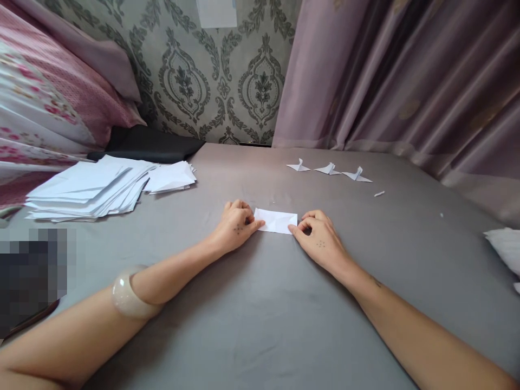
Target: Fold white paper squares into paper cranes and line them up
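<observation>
A small white sheet of paper (277, 221), folded to a rectangle with faint creases, lies between my hands on the grey bed sheet (260, 303). My left hand (239, 225) pinches its left end between thumb and curled fingers. At the other end, the thumb and forefinger of my right hand (319, 233) grip the lower right corner. Three folded paper cranes (328, 169) stand in a row beyond my right hand.
To the left lie a large stack of white paper (89, 187) and a smaller stack (170, 177), with a black folded item (154, 143) behind. A paper scrap (379, 193) rests right of the cranes. Curtains (365, 76) and patterned wallpaper (223, 70) bound the far side.
</observation>
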Action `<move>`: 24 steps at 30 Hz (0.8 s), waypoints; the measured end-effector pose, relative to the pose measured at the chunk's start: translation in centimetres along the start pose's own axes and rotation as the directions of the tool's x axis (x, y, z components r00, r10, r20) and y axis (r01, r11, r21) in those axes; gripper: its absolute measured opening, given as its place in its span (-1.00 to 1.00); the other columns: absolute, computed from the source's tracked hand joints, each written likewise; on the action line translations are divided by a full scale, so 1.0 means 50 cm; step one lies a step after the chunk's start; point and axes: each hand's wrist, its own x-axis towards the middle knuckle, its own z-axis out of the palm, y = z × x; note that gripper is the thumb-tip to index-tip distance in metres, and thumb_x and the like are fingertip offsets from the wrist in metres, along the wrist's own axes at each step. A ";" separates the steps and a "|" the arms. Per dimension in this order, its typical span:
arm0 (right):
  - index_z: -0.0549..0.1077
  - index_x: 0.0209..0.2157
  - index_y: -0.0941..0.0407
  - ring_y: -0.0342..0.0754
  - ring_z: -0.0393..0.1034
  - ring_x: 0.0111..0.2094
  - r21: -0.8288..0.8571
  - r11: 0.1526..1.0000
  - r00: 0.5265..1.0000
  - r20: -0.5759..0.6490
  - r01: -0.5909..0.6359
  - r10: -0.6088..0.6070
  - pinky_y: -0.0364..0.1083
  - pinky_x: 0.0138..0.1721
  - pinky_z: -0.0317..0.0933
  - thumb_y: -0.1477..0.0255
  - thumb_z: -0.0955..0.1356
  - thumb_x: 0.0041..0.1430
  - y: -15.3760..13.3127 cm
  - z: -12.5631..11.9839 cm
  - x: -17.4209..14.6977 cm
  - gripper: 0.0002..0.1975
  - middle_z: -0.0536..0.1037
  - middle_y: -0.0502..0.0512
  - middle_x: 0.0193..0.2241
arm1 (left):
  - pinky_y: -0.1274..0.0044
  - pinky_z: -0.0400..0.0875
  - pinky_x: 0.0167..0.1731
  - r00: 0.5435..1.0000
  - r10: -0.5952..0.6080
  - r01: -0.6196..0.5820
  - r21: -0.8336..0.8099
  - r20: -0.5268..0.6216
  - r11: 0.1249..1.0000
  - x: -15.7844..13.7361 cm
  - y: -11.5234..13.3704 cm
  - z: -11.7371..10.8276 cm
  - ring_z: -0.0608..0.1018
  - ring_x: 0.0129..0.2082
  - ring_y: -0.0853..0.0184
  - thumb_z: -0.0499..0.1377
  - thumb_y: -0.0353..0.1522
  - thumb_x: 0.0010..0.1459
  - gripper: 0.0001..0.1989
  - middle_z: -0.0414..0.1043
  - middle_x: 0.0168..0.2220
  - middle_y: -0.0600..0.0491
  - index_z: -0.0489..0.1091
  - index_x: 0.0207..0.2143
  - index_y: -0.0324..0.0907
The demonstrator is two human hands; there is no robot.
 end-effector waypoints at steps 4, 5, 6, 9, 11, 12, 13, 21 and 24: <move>0.39 -0.58 0.08 0.04 0.30 -0.12 -0.010 1.000 1.000 0.024 0.007 -0.007 0.00 -0.08 0.16 0.22 0.34 0.07 0.004 -0.001 0.001 -0.74 0.40 0.11 -0.17 | 0.36 0.26 -0.10 1.000 0.011 -0.011 0.041 0.003 0.999 -0.003 -0.005 0.000 0.32 -0.14 0.19 0.19 -0.19 0.14 -0.68 0.35 -0.20 -0.05 0.35 -0.56 -0.22; 0.38 -0.57 0.08 0.03 0.30 -0.13 -0.015 1.000 1.000 0.026 0.014 -0.014 0.00 -0.09 0.17 0.22 0.34 0.07 0.005 -0.001 0.001 -0.74 0.40 0.10 -0.18 | 0.37 0.27 -0.12 0.999 0.035 -0.034 0.055 -0.002 0.998 -0.004 -0.008 0.001 0.31 -0.15 0.19 0.18 -0.18 0.14 -0.68 0.34 -0.20 -0.05 0.34 -0.55 -0.21; 0.37 -0.55 0.08 0.03 0.30 -0.14 -0.021 1.000 0.999 0.025 0.022 -0.022 0.00 -0.10 0.17 0.22 0.34 0.07 0.006 -0.001 0.000 -0.75 0.40 0.10 -0.18 | 0.37 0.27 -0.13 0.998 0.059 -0.058 0.069 -0.007 0.996 -0.005 -0.012 0.002 0.31 -0.16 0.20 0.18 -0.16 0.15 -0.67 0.34 -0.20 -0.05 0.34 -0.53 -0.21; 0.35 -0.49 0.07 0.02 0.30 -0.18 -0.035 0.999 0.999 0.015 0.040 -0.040 -0.01 -0.16 0.18 0.22 0.34 0.08 0.007 -0.002 0.000 -0.77 0.40 0.09 -0.21 | 0.39 0.26 -0.16 0.996 0.092 -0.091 0.103 -0.005 0.991 -0.009 -0.020 0.000 0.30 -0.18 0.22 0.16 -0.16 0.16 -0.68 0.33 -0.19 -0.04 0.31 -0.50 -0.21; 0.35 -0.46 0.07 0.02 0.30 -0.20 -0.039 0.998 0.999 0.009 0.043 -0.043 -0.01 -0.18 0.19 0.22 0.34 0.08 0.008 -0.003 -0.001 -0.78 0.41 0.08 -0.22 | 0.41 0.26 -0.17 0.996 0.083 -0.084 0.102 0.011 0.991 -0.011 -0.023 -0.005 0.29 -0.19 0.23 0.16 -0.18 0.17 -0.72 0.31 -0.20 -0.03 0.31 -0.45 -0.20; 0.35 -0.46 0.07 0.01 0.30 -0.21 -0.040 0.998 0.999 0.008 0.045 -0.045 -0.01 -0.19 0.19 0.23 0.34 0.08 0.009 -0.003 -0.001 -0.79 0.41 0.08 -0.23 | 0.41 0.26 -0.18 0.997 0.075 -0.077 0.099 0.022 0.992 -0.011 -0.024 -0.008 0.29 -0.19 0.23 0.15 -0.19 0.18 -0.75 0.30 -0.21 -0.03 0.31 -0.42 -0.19; 0.35 -0.45 0.07 0.01 0.31 -0.22 -0.042 0.998 0.999 0.008 0.050 -0.049 -0.01 -0.20 0.19 0.23 0.35 0.09 0.009 -0.003 -0.002 -0.80 0.41 0.08 -0.24 | 0.42 0.27 -0.18 0.997 0.064 -0.068 0.096 0.036 0.993 -0.011 -0.025 -0.013 0.29 -0.20 0.23 0.15 -0.21 0.17 -0.77 0.30 -0.22 -0.02 0.31 -0.38 -0.19; 0.41 -0.17 0.10 0.06 0.33 -0.10 -0.111 0.938 0.941 -0.047 0.328 -0.335 0.04 -0.09 0.20 0.46 0.29 0.20 0.001 0.005 -0.011 -0.84 0.48 0.15 -0.12 | 0.26 0.26 -0.07 0.937 0.303 -0.337 0.213 0.177 0.917 -0.010 -0.003 -0.026 0.31 -0.06 0.14 -0.02 -0.44 0.22 -0.69 0.25 0.01 -0.10 0.26 0.01 -0.12; 0.42 -0.06 0.07 0.01 0.32 0.00 -0.098 0.855 0.860 0.050 0.510 -0.507 0.02 -0.03 0.20 0.61 0.19 0.25 -0.006 0.006 -0.013 -0.68 0.50 0.10 -0.06 | 0.35 0.26 0.03 0.783 0.543 -0.600 0.141 0.304 0.787 -0.021 0.016 -0.016 0.31 0.07 0.20 -0.12 -0.58 0.19 -0.56 0.27 0.06 -0.10 0.21 0.09 -0.16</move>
